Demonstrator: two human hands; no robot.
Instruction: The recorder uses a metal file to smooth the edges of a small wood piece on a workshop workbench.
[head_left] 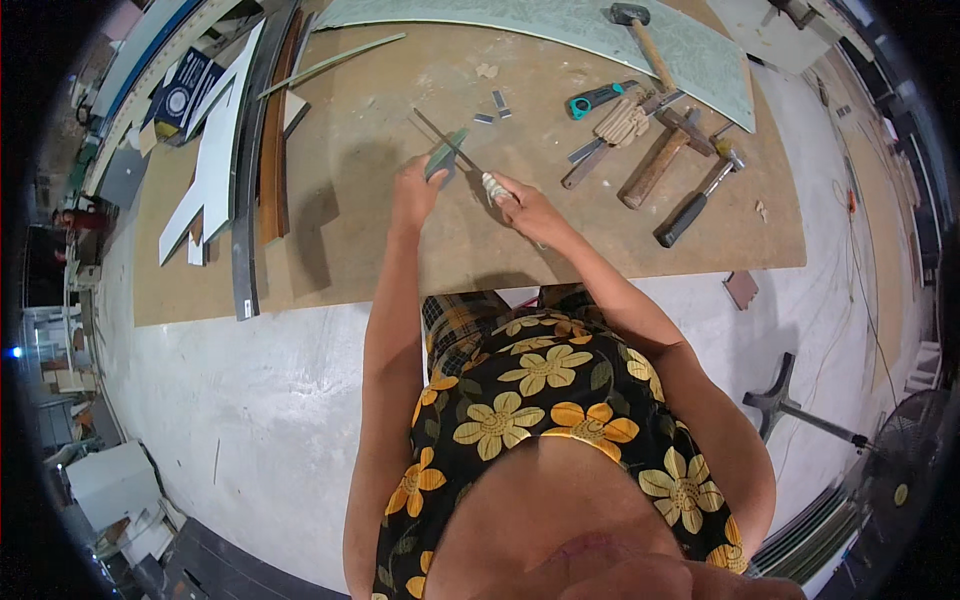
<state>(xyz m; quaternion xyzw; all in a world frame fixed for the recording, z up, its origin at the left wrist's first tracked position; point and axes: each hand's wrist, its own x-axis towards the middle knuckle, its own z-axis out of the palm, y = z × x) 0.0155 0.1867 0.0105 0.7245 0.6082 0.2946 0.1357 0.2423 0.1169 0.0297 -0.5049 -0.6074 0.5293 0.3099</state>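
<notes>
My left hand [416,190] is closed on a small flat green piece [447,150], held just over the brown work table [350,230]. In my right hand [524,207] is a thin file [446,138], gripped by its pale wrapped handle. Its long dark shaft slants up and left across the green piece and seems to touch its edge. Beyond my hands lie small grey rectangular pieces [500,103].
To the right lie a teal utility knife [594,100], a pale bundled glove [622,122], a wooden-handled hammer [655,165], a black-handled hammer [695,205] and a mallet [645,40]. A pale green sheet [540,30] spans the back. Long strips [272,150] and white offcuts [215,190] are left.
</notes>
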